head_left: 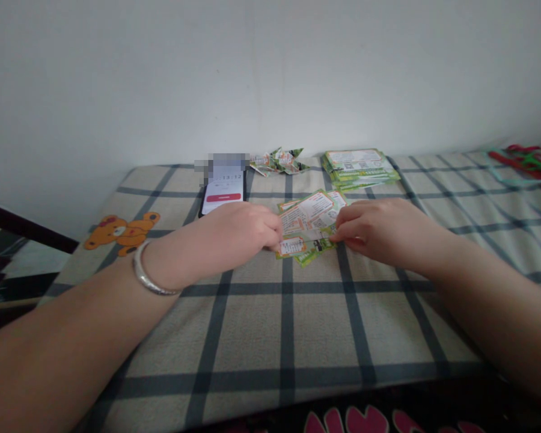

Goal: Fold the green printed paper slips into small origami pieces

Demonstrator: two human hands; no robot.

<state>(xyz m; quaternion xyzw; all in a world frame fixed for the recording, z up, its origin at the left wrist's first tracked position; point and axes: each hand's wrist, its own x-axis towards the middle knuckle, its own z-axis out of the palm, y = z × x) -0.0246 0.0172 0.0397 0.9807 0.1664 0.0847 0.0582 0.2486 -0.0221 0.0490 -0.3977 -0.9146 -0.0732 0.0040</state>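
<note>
A green-and-white printed paper leaflet (306, 213) lies on the checked tablecloth between my hands, over other leaflets that stick out at angles. Its near edge seems turned up into a strip (293, 245). The fingers of my left hand (247, 227) are closed at the strip's left end. At the right end, my right hand (383, 231) pinches the paper between thumb and fingers. My fingertips partly cover both ends. A silver bangle (151, 276) circles my left wrist.
Behind my left hand lies a phone (224, 195) with a timer showing. Folded, pointed paper pieces (279, 161) rest near the wall. A stack of leaflets (360, 167) is at back right. A clear tray (505, 174) with red and green items sits far right. A bear picture (121, 231) is at left.
</note>
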